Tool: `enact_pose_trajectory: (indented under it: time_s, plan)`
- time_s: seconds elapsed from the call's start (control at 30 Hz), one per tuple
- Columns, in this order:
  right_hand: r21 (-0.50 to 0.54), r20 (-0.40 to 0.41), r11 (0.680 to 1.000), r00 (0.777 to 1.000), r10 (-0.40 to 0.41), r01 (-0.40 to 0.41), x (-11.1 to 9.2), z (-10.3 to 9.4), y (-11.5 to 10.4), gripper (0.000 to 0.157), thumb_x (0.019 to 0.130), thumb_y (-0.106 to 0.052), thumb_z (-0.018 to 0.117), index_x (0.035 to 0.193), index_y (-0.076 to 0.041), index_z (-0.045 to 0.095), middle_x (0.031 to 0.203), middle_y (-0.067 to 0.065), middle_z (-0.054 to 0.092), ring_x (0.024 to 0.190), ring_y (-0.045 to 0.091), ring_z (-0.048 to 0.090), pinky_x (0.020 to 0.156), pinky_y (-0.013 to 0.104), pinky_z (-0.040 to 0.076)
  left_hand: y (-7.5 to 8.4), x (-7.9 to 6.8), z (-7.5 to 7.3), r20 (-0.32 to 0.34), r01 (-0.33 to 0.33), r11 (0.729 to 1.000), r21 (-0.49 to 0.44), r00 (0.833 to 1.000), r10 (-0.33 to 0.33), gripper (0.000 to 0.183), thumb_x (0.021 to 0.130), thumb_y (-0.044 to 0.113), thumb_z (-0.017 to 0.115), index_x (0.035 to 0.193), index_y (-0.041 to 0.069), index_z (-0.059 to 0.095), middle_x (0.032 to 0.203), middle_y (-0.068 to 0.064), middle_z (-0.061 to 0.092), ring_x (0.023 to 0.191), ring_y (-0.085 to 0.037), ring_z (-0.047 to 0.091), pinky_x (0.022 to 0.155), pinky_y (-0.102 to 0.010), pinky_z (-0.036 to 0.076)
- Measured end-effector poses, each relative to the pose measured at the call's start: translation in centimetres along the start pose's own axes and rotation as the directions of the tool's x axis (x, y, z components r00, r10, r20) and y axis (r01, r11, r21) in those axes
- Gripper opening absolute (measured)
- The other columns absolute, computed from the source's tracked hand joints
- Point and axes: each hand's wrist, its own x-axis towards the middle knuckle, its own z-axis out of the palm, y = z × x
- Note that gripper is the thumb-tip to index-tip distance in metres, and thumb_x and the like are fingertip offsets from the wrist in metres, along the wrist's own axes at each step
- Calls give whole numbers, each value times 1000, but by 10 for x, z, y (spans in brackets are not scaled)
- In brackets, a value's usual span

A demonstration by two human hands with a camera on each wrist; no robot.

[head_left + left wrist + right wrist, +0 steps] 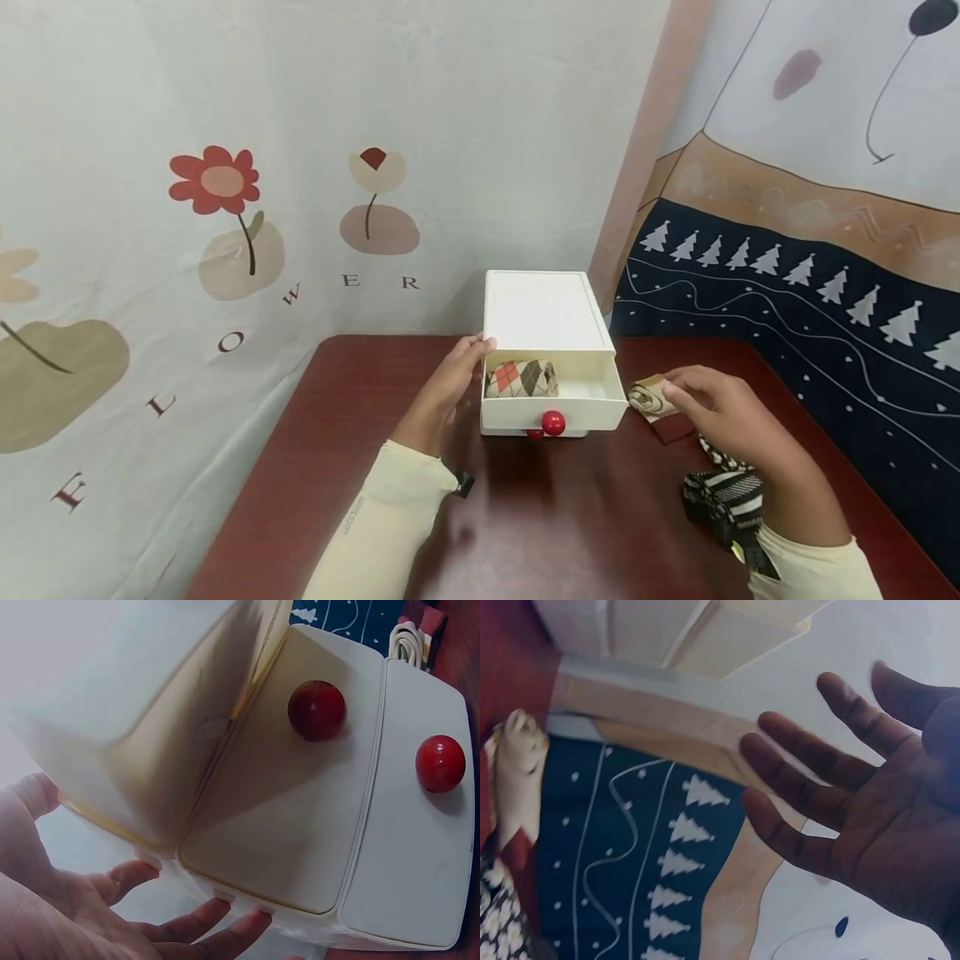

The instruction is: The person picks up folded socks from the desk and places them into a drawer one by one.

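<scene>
A white two-drawer box (543,308) stands on the table, its top drawer (517,414) pulled out. Inside that drawer, on its left side, lies a rolled argyle cloth (521,379) in cream, orange and dark green. My left hand (455,379) touches the box's left side; in the left wrist view its fingers (184,930) lie nearly straight along the box wall. To the right of the drawer my right hand (720,408) hovers by a beige and dark red rolled cloth (651,397). The right wrist view shows its fingers (802,784) spread, holding nothing.
Beneath my right forearm lie black-and-white patterned cloth rolls (723,496). Each drawer front has a round red knob (317,710). A printed hanging (450,125) stands behind the dark red table (360,392), and a navy tree-print one (750,308) at the right.
</scene>
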Motion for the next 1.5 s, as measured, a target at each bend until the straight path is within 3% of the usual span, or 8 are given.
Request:
enact_pose_trajectory:
  time_s: [0.23,0.37,0.57,0.77,0.97,1.17,1.37,1.5]
  plan:
    - [-39,71,993,991,117,-114,-21,0,34,7,106,-16,73,101,-12,75,126,21,71,117,39,65,91,58,57,2,0,0,-15,8,1000,3,1000,-8,75,105,64,55,169,30,37,171,-12,43,152,-40,43,117,-78,32]
    - [-84,128,979,973,193,-184,-30,-3,50,12,107,-21,71,99,-12,72,126,22,70,121,49,65,90,62,56,0,1,-1,-19,6,1000,7,1000,-6,75,105,64,55,169,29,37,169,-13,44,150,-39,44,117,-79,32]
    - [-137,175,963,951,255,-233,-43,-4,68,16,107,-25,71,96,-14,67,111,13,69,95,30,60,75,42,47,1,0,-1,-15,10,1000,-1,1000,-10,76,105,63,55,169,29,35,170,-13,42,152,-39,42,118,-80,30]
    - [-124,201,949,930,309,-289,-55,-4,85,12,106,-20,70,99,-10,69,100,10,68,82,19,52,72,38,43,1,0,-1,-16,12,1000,-7,1000,-12,74,105,63,55,169,29,36,168,-13,44,152,-39,42,118,-80,30]
    - [-59,267,959,921,284,-278,-67,0,99,10,103,-9,73,95,-6,67,101,5,72,90,11,63,73,30,50,0,0,0,-13,7,1000,1,1000,-7,74,106,63,54,169,28,36,167,-14,45,150,-38,43,117,-79,31]
    - [21,329,975,923,202,-221,-72,5,113,6,100,-2,74,99,-2,68,102,6,71,86,-6,53,73,23,48,1,1,1,-13,8,1000,0,1000,-8,75,105,64,54,169,28,35,167,-14,45,150,-38,43,118,-79,30]
    - [51,400,964,889,221,-262,-73,13,124,14,97,3,73,111,4,72,114,20,69,94,9,55,74,24,47,1,0,2,-4,-7,1000,2,1000,7,74,106,61,54,169,26,36,167,-14,45,149,-39,44,121,-80,28]
    - [14,386,961,888,251,-278,-72,20,127,20,91,5,76,110,2,77,115,22,68,98,24,55,74,25,44,1,-1,1,-5,-20,1000,1,1000,20,71,107,59,53,168,26,37,167,-15,45,150,-40,44,123,-80,27]
